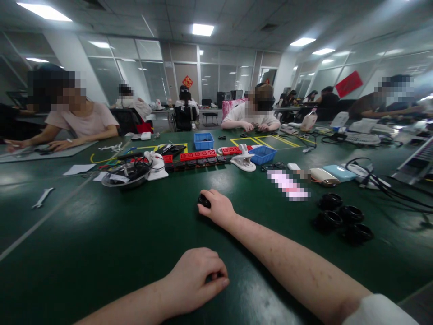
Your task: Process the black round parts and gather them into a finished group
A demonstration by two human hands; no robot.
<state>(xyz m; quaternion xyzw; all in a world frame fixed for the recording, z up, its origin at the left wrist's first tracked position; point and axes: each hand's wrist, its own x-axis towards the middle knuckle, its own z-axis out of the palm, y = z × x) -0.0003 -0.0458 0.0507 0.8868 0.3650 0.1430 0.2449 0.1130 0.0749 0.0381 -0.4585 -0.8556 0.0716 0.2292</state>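
My right hand (pixel 216 206) reaches forward over the green table, fingers wrapped round a small black rounded part (pixel 204 201). Most of that part is hidden by the fingers, and its exact kind cannot be made out. Nearer to me, my left hand (pixel 199 277) rests on the table with its fingers curled in towards the thumb; nothing shows in it. To the right of my right forearm stands a group of several black, hollow, cup-like parts (pixel 328 220) with flared rims.
Ahead lie red power strips (pixel 198 155), a white clamp stand (pixel 243 161), blue bins (pixel 203 141) and a metal bowl of cables (pixel 125 180). A wrench (pixel 43 197) lies left. Power banks (pixel 324 177) and cables (pixel 368 178) are at right. Co-workers sit around the table.
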